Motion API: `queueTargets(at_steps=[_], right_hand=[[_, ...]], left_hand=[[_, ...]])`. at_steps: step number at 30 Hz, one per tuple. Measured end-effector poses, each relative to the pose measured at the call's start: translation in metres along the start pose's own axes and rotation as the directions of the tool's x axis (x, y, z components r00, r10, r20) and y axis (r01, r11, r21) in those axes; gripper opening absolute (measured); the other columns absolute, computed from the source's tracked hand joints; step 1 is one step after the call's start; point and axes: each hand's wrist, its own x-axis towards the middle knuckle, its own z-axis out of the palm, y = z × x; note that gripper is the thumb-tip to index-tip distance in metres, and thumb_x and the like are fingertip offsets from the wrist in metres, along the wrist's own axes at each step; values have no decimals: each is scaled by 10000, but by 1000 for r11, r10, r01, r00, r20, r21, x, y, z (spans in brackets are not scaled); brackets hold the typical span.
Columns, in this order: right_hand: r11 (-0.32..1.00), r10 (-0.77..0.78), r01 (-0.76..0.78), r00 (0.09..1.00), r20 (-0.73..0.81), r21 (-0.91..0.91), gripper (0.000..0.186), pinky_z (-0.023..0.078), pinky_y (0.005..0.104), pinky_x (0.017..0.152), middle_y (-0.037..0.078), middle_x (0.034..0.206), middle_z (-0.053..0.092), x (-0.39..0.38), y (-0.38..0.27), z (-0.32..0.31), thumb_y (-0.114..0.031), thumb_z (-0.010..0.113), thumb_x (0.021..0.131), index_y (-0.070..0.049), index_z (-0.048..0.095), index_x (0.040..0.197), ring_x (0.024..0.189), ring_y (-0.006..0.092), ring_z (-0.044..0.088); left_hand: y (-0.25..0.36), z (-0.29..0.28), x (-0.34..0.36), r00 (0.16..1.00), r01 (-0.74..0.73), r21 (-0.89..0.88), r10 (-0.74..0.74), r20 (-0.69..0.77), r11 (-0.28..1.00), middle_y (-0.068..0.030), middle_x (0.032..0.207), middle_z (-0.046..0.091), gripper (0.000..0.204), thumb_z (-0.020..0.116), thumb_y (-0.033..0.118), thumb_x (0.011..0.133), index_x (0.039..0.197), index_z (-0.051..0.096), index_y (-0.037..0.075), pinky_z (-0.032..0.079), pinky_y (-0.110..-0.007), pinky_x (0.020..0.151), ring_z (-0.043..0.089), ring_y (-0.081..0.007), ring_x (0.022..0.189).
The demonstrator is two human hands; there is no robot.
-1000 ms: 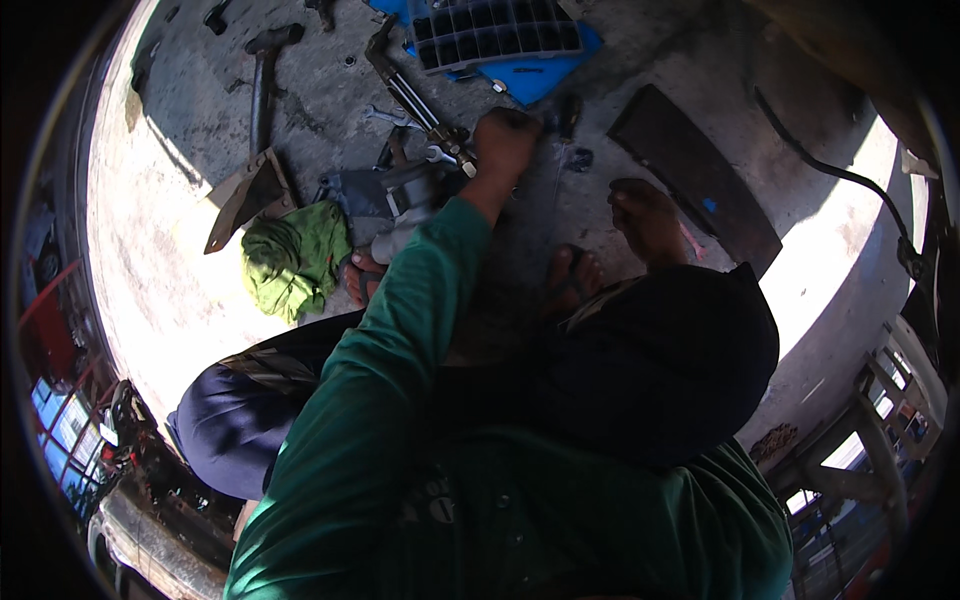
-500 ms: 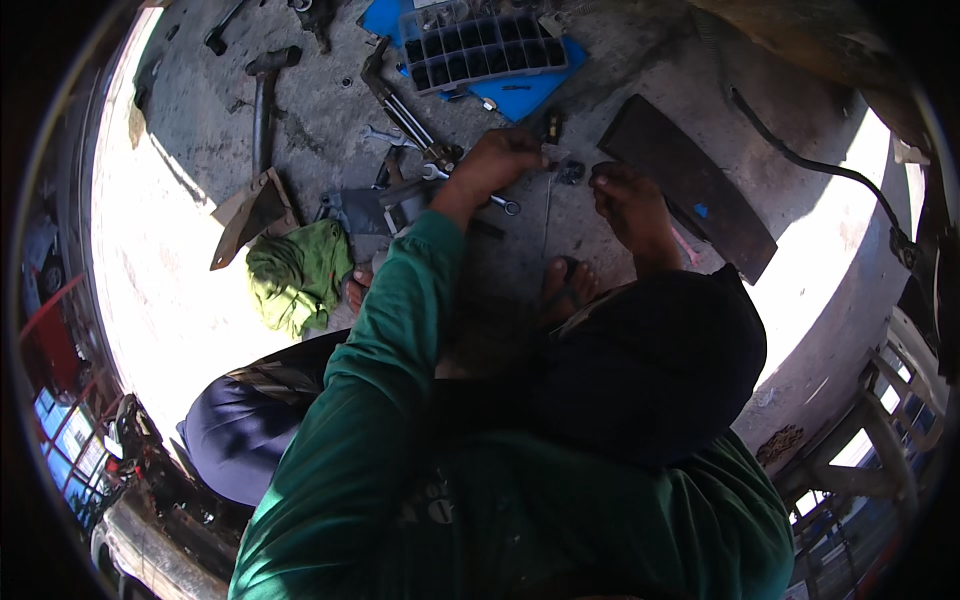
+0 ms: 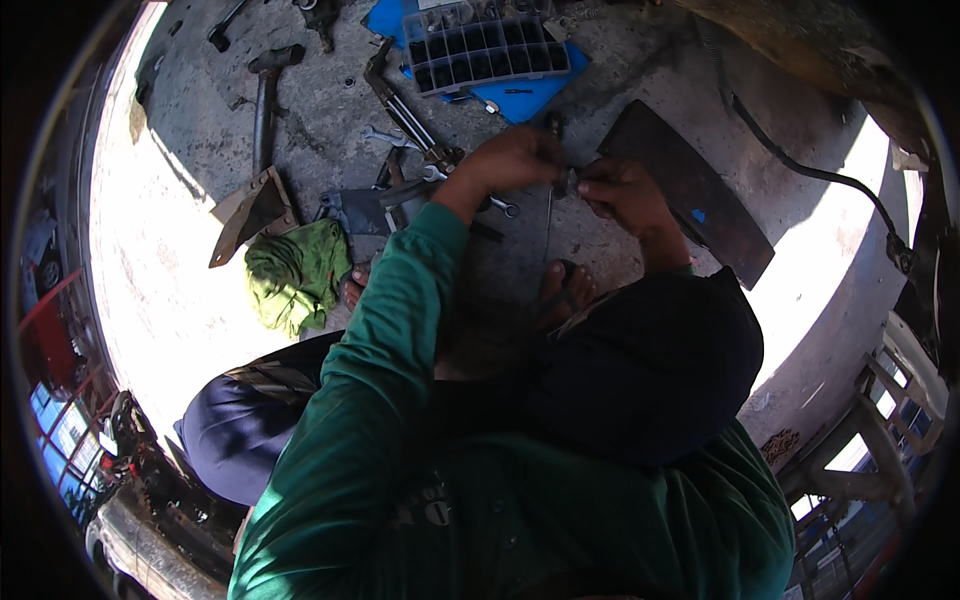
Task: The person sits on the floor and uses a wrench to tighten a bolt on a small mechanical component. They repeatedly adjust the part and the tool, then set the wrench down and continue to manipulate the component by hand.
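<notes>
My left hand [image 3: 513,162] is closed, its fingertips pinched over the concrete floor; what they hold is hidden. My right hand [image 3: 627,193] is closed too, with thumb and forefinger on a small greyish piece [image 3: 572,181] too small to name. The fingertips of both hands almost meet around it. Just beyond them lies a dark handle with some yellow [image 3: 554,124], partly covered by my left hand. Beside my left wrist are a combination wrench [image 3: 506,207] and a cutting torch [image 3: 410,115] with metal tubes.
A compartment box of small black parts [image 3: 490,62] rests on a blue sheet [image 3: 545,98]. To the right lies a dark curved plate [image 3: 690,190], with a black hose [image 3: 800,165] beyond. A hammer [image 3: 265,110], bent metal piece [image 3: 250,215] and green cloth [image 3: 300,275] lie left.
My right hand has moved left and slightly up, and my left hand slightly right, closing the gap between them. The small piece now sits at my right fingertips.
</notes>
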Motion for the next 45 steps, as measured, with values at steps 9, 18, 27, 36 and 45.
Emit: queueTargets(at_steps=[9,18,27,36,45], right_hand=[[948,58,14,975,-215,318,213,360,262,494,85,740,595,3,32,8,-82,693,872,82,639,997,553,125,497],[997,-75,60,922,-379,-50,157,376,265,477,34,627,572,2,40,6,-74,696,871,75,687,920,505,102,487],[984,-173,143,896,-408,-104,140,396,257,488,32,654,608,-7,23,6,-4,653,838,44,707,958,534,88,527],[920,-244,104,905,-347,-377,119,461,257,549,44,705,659,-9,13,14,-15,660,822,-7,721,923,610,90,596],[801,-329,79,886,-327,-594,175,521,309,685,124,816,723,-6,15,17,-29,651,817,-12,727,974,725,150,676]], left_hand=[[-18,30,12,996,19,-79,-26,-82,997,-104,865,715,296,765,261,814,937,720,-5,506,-340,775,671,-208,836],[-20,30,14,988,-50,216,80,-133,975,-186,908,721,269,706,260,781,903,743,22,537,-419,796,698,-349,878],[-23,43,13,975,30,225,21,-221,974,-198,923,713,267,683,259,791,917,742,31,540,-446,818,690,-366,898],[-32,57,24,972,-14,213,63,-225,977,-219,929,698,244,673,245,810,893,725,21,537,-463,806,679,-395,902],[-29,60,25,973,24,255,36,-227,967,-215,941,700,248,686,248,805,905,725,25,537,-466,824,677,-392,931]])
